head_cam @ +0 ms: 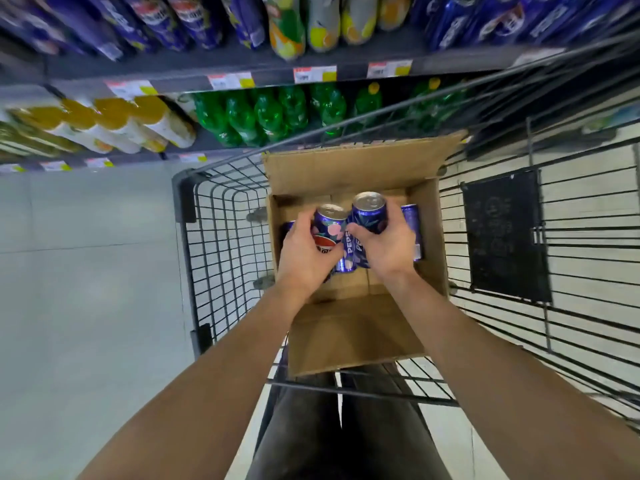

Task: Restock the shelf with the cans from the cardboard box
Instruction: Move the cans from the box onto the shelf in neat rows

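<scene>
Down inside the open cardboard box [429, 237], each hand is wrapped round a blue Pepsi can. The left hand [303, 259] has its fingers [300, 225] curled round the left can [330, 226], with the palm over the label. The right hand [386, 249] grips the right can [369, 211], which stands upright, its silver top showing above the thumb. The two held cans are side by side, touching or nearly so.

Beneath the fingers, loose cans [412, 230] lie on the box floor. One is under and between the hands, one is past the right hand's fingers against the box wall, and one is partly hidden behind the left hand.

The box sits in a black wire shopping cart [221, 237] on a pale tiled floor [86, 271]. Beyond the fingertips runs a dark store shelf [194, 77] edged with price tags [315, 74]. Green bottles [277, 112] and yellow-capped bottles [121, 123] stand under it, and blurred blue bottles [156, 15] stand above.
</scene>
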`<state>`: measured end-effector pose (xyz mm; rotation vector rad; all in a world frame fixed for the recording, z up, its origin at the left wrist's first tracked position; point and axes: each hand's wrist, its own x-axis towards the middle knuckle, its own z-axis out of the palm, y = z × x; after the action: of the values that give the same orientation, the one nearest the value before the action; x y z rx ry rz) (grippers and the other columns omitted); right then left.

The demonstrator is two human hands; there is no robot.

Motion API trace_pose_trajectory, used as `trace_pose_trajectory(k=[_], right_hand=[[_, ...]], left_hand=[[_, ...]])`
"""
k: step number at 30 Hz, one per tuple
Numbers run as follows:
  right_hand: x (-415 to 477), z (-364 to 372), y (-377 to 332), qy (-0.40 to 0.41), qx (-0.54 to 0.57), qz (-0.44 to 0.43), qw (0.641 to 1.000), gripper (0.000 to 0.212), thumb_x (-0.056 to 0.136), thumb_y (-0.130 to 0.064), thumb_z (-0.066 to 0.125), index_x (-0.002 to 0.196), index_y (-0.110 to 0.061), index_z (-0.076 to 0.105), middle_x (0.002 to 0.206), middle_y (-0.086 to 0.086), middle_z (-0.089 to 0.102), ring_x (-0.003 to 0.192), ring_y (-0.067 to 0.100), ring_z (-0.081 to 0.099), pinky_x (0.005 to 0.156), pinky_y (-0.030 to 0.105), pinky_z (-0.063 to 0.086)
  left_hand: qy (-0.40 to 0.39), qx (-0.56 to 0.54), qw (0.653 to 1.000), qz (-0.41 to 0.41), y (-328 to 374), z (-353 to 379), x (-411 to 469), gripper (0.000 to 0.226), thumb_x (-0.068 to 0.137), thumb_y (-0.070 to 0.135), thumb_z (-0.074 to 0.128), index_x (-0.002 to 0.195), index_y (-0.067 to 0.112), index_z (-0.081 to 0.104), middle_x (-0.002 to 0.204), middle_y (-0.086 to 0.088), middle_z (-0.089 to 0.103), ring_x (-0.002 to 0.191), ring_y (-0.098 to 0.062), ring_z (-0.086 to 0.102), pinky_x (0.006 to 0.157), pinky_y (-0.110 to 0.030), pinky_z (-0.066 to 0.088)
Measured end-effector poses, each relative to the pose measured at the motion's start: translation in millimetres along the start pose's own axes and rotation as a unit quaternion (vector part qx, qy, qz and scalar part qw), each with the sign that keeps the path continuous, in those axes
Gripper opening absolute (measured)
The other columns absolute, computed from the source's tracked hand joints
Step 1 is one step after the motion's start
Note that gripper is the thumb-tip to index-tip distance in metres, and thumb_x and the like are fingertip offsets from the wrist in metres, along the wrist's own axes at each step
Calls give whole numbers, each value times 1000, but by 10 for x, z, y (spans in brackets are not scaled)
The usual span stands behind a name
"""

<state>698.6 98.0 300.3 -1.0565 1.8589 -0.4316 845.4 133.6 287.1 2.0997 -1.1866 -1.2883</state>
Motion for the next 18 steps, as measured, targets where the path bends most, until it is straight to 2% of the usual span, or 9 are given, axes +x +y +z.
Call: trace_pose_trajectory(k=[2, 4, 5, 7, 9, 12, 13, 16, 18], right_hand=[[-138, -174, -148, 18, 11, -19, 1000, 65, 77, -24, 87, 134, -22, 58, 112, -13, 69, 101, 1, 62, 83, -2, 40], [-274, -339, -308, 44, 17, -34, 998, 66, 76, -24, 88, 135, -20, 58, 112, -12, 68, 100, 1, 61, 78, -3, 38], [-339, -402, -394, 54, 20, -42, 997, 67, 76, -23, 88, 135, -18, 57, 112, -10, 67, 101, 2, 61, 82, 1, 40], [-463, -513, -579, 70, 31, -60, 995, 67, 75, -25, 88, 133, -17, 55, 109, -9, 67, 101, 7, 64, 94, 21, 50], [-591, -617, -790, 76, 43, -84, 993, 66, 74, -29, 89, 129, -18, 55, 108, -9, 68, 102, 12, 68, 98, 37, 55], [-833, -783, -1137, 72, 57, -131, 987, 64, 72, -29, 90, 127, -18, 58, 109, -8, 69, 103, 13, 67, 99, 39, 53], [-922, -839, -1242, 69, 61, -151, 984, 65, 72, -28, 90, 128, -18, 58, 109, -8, 68, 103, 12, 67, 99, 37, 53], [-1201, -999, -1480, 53, 66, -210, 974, 62, 75, -26, 89, 128, -19, 58, 106, -12, 65, 100, 9, 63, 90, 29, 51], [-1410, -1095, -1607, 37, 60, -240, 968, 62, 77, -27, 87, 130, -19, 58, 108, -11, 64, 101, 7, 61, 85, 19, 43]], left_hand=[[5, -10, 1000, 29, 162, -114, -107, 74, 72, 35, 86, 135, 36, 46, 114, 15, 69, 105, -2, 65, 96, -30, 55], [9, -14, 998, 53, 338, -244, -236, 75, 73, 31, 86, 137, 32, 47, 114, 17, 69, 105, 0, 66, 97, -30, 55], [14, -16, 998, 67, 419, -327, -299, 76, 73, 32, 86, 137, 31, 46, 116, 16, 68, 106, -2, 66, 97, -32, 55], [25, -18, 996, 89, 587, -511, -427, 79, 73, 34, 86, 139, 31, 44, 119, 13, 67, 107, -5, 66, 95, -32, 55], [35, -24, 993, 107, 755, -713, -562, 78, 75, 34, 86, 140, 29, 43, 117, 13, 67, 102, -2, 66, 90, -23, 54], [77, -38, 986, 139, 991, -1037, -806, 72, 76, 25, 86, 137, 25, 47, 105, 20, 63, 89, 15, 61, 79, -3, 43], [95, -40, 983, 150, 1059, -1143, -890, 71, 76, 22, 86, 136, 23, 48, 103, 21, 62, 88, 19, 60, 78, -1, 42], [136, -65, 974, 171, 1231, -1438, -1157, 70, 77, 18, 85, 136, 21, 47, 110, 13, 67, 98, 7, 65, 87, -15, 50], [160, -73, 968, 176, 1311, -1622, -1385, 71, 76, 19, 86, 136, 21, 47, 112, 9, 69, 99, -1, 68, 90, -23, 54]])
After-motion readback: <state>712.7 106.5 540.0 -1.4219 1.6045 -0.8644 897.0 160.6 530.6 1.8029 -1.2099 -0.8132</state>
